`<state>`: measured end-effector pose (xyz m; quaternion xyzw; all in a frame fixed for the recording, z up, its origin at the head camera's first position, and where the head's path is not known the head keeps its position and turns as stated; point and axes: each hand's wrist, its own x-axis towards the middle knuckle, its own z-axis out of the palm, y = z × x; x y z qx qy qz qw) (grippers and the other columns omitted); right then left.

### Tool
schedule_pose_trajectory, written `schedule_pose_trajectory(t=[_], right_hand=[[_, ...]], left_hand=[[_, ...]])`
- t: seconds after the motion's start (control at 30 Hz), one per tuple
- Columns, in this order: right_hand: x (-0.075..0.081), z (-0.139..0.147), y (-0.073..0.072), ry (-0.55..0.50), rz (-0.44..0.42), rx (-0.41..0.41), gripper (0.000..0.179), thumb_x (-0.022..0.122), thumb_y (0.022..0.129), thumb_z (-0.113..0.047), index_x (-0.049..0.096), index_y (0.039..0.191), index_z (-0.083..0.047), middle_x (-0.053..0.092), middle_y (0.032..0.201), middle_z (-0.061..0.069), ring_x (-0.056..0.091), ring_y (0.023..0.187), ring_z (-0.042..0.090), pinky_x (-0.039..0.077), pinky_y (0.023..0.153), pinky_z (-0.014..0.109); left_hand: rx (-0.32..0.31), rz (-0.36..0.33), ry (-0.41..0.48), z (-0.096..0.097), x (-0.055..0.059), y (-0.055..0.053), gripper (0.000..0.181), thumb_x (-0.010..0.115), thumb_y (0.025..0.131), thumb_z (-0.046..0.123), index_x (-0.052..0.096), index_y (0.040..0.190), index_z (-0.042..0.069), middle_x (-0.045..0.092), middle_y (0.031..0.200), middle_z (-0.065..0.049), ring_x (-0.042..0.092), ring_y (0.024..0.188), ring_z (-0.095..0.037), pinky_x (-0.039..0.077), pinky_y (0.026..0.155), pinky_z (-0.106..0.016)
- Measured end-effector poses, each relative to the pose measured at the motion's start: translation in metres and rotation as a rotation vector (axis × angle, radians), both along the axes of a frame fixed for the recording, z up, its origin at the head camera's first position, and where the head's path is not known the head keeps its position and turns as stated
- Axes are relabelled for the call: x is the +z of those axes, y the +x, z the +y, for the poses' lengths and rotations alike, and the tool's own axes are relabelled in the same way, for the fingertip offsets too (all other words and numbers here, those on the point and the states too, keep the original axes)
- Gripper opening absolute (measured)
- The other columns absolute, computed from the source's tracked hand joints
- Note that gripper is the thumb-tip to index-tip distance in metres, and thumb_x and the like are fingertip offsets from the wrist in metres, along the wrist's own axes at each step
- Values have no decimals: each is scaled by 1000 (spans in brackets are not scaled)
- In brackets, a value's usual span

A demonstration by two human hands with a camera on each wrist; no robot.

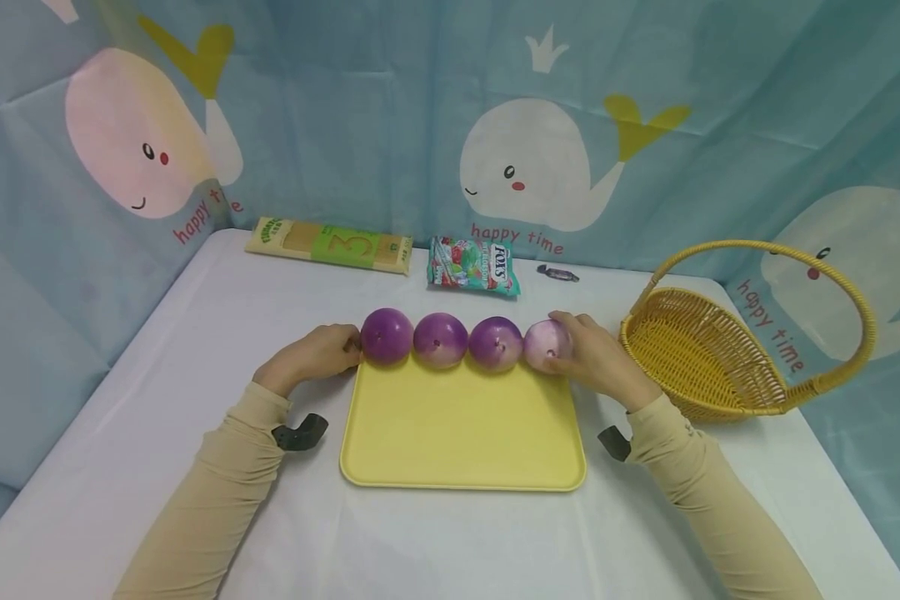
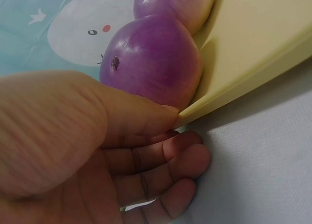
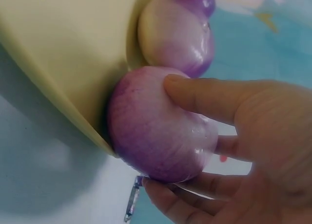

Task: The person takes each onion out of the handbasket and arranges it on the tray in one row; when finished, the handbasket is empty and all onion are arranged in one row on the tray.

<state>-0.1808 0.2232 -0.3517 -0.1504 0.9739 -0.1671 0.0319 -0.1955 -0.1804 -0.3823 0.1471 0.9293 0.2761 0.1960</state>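
Several purple-and-white turnips stand in a row along the far edge of a yellow tray (image 1: 461, 433). My left hand (image 1: 318, 354) is at the tray's far left corner, beside the leftmost turnip (image 1: 387, 336). In the left wrist view its thumb (image 2: 141, 116) lies on the tray's rim with curled fingers below, pinching the corner. At the other end of the row, my right hand (image 1: 603, 358) grips the rightmost, palest turnip (image 3: 156, 121), thumb on one side and fingers on the other. This turnip touches its neighbour (image 1: 496, 343).
A yellow wicker basket (image 1: 705, 358) with a tall handle stands on the right. Along the table's back lie a noodle packet (image 1: 330, 246), a teal candy bag (image 1: 474, 265) and a small wrapped candy (image 1: 558, 272). A whale-print curtain (image 1: 390, 125) hangs behind.
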Motion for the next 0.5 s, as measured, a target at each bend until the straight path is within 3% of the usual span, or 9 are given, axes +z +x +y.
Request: schedule_pose_trajectory(t=[0.5], right_hand=[[-1, 0, 1, 0, 4, 17, 72, 73, 86, -26, 40, 146, -4, 56, 124, 28, 61, 105, 38, 50, 91, 55]], left_hand=[[0, -3, 8, -1, -1, 0, 28, 53, 96, 14, 60, 115, -6, 64, 83, -9, 56, 73, -17, 46, 66, -28]])
